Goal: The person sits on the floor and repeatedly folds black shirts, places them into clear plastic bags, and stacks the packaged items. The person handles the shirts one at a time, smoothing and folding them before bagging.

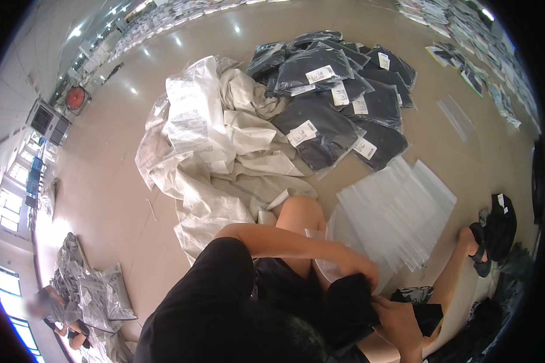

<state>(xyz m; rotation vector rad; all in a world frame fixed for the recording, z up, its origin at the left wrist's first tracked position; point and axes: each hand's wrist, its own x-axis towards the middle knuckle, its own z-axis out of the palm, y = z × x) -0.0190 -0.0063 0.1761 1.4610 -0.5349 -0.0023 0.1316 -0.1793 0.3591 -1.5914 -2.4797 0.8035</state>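
Note:
Low in the picture, a folded black garment (pixel 348 300) rests over my lap. My left hand (pixel 362 269) reaches across from the left, its fingers curled over the garment's upper edge. From the lower right, my right hand (pixel 398 320) grips the garment's right side. A clear plastic bag (pixel 328 268) lies under my left forearm, partly hidden by it. Just beyond my hands is a fanned stack of clear plastic bags (pixel 399 212) on the floor. Another piece of black cloth (pixel 429 317) shows just right of my right hand.
Bagged dark garments with white labels (pixel 321 130) form a pile ahead. Left of it lies a crumpled beige woven sack (pixel 224 181). My foot in a black sandal (pixel 479 248) is at right, near black clothing (pixel 501 227). Another person (pixel 66 311) sits among bagged goods at far left.

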